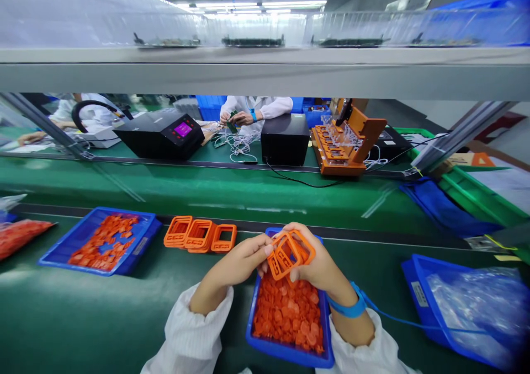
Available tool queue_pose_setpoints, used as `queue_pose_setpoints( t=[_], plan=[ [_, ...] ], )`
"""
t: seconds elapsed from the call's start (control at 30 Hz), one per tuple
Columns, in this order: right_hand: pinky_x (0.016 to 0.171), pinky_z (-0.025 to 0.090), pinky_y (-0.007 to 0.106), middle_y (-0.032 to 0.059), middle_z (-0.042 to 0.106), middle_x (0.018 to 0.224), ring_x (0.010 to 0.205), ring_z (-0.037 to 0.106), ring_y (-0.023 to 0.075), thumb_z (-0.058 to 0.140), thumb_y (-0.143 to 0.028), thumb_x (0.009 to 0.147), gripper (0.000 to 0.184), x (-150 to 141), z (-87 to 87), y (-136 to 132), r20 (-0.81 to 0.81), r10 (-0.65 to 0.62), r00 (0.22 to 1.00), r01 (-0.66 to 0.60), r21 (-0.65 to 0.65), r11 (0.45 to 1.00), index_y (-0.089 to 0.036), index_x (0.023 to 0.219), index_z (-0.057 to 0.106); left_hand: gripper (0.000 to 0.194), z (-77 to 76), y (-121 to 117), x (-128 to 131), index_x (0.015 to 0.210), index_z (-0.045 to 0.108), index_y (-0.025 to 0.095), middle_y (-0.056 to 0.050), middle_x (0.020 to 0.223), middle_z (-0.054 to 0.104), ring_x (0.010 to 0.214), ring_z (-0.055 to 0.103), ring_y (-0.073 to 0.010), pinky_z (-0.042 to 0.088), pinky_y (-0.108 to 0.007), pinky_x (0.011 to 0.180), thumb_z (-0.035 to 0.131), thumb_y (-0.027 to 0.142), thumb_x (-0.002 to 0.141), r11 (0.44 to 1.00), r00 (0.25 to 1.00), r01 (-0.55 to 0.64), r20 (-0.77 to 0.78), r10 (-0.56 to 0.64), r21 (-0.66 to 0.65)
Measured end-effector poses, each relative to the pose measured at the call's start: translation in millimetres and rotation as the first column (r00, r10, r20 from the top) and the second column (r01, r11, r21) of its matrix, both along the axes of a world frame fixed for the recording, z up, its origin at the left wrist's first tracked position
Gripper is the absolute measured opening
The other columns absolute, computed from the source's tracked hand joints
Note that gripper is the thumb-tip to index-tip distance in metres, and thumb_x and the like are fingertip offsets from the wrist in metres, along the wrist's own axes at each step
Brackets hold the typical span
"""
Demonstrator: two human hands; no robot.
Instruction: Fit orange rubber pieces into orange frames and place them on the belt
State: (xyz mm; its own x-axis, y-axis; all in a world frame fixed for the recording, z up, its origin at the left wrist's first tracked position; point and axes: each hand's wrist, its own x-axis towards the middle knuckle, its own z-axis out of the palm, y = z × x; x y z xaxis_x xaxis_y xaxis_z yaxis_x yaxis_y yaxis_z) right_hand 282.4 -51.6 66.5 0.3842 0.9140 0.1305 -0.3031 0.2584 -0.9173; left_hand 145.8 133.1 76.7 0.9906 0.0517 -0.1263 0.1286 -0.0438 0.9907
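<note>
In the head view, my white sleeves [196,327] come nearest, reaching in from the bottom edge, with a blue wrist strap [350,308] around my right wrist and its cord trailing rightward. My left hand [249,257] pinches the edge of some orange plastic frames [285,262] between thumb and fingers; my right hand [311,266] grips them from the other side, thumb below. I have these frames raised over the far end of a blue tray [290,354] filled with small orange plastic pieces [290,313]. Left of my hands, more frames lie in overlapping stacks [199,247] on the green bench [124,319], just beside a second blue tray [143,250] partly covered with orange pieces. To my right, a third blue tray [414,286] holds clear plastic bags [480,302]. Across the bench, a co-worker's hands [245,118] hold a green circuit board [232,122] behind tangled white cables [238,142].
</note>
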Motion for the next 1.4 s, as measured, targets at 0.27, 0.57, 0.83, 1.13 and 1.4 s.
queue_pose_setpoints(
  t=[0.27,0.57,0.83,1.13,1.4],
  plan=[
    [0.087,0.060,0.031,0.0062,0.069,0.125,0.099,0.074,0.0215,0.109,-0.041,0.061,0.095,0,-4.6,2,-0.012,-0.028,1.000,0.028,0.042,0.999,-0.030,0.137,0.054,0.055,-4.3,-9,2,0.098,0.054,0.016,0.000,0.074,0.061,0.064,0.056,-0.0122,0.044,-0.025,0.063,0.053,0.070,0.104,0.996,0.995,-0.079,0.050,0.081,-0.044],
    [0.089,0.057,0.028,0.0060,0.069,0.126,0.106,0.069,0.0223,0.108,-0.054,0.055,0.093,1,-3.1,2,0.237,-0.114,0.965,0.114,0.011,0.993,-0.028,0.132,0.063,0.054,-9.4,-5,1,0.094,0.050,0.017,0.005,0.074,0.043,0.062,0.035,-0.0091,0.029,-0.023,0.057,0.058,0.070,0.102,0.993,0.995,-0.068,0.066,0.075,-0.098],
    [0.095,0.060,0.028,0.0055,0.072,0.130,0.113,0.074,0.0223,0.109,-0.047,0.055,0.090,-6,-0.3,3,0.154,-0.133,0.979,0.114,0.126,0.985,-0.032,0.132,0.063,0.051,-3.0,-6,-2,0.095,0.056,0.015,0.005,0.068,0.048,0.058,0.039,-0.0076,0.032,-0.021,0.055,0.061,0.065,0.103,0.990,0.989,-0.095,0.106,0.106,-0.104],
    [0.101,0.063,0.036,0.0084,0.076,0.128,0.118,0.076,0.0278,0.103,-0.060,0.054,0.092,-8,11.2,-1,0.025,-0.294,0.956,0.269,0.332,0.904,-0.033,0.131,0.061,0.035,-11.2,2,6,0.072,0.069,0.013,-0.009,0.099,0.073,0.070,0.062,-0.0108,0.051,-0.024,0.066,0.097,0.035,0.074,0.890,0.866,-0.306,0.291,0.408,-0.337],
    [0.101,0.063,0.045,0.0120,0.075,0.125,0.117,0.076,0.0345,0.102,-0.068,0.049,0.100,-9,10.7,-3,0.017,-0.335,0.942,0.320,0.252,0.913,-0.031,0.128,0.052,0.033,-9.3,1,3,0.062,0.071,0.014,-0.008,0.086,0.070,0.081,0.067,-0.0156,0.054,-0.026,0.076,0.095,0.033,0.074,0.912,0.857,-0.329,0.329,0.398,-0.246]
  ],
)
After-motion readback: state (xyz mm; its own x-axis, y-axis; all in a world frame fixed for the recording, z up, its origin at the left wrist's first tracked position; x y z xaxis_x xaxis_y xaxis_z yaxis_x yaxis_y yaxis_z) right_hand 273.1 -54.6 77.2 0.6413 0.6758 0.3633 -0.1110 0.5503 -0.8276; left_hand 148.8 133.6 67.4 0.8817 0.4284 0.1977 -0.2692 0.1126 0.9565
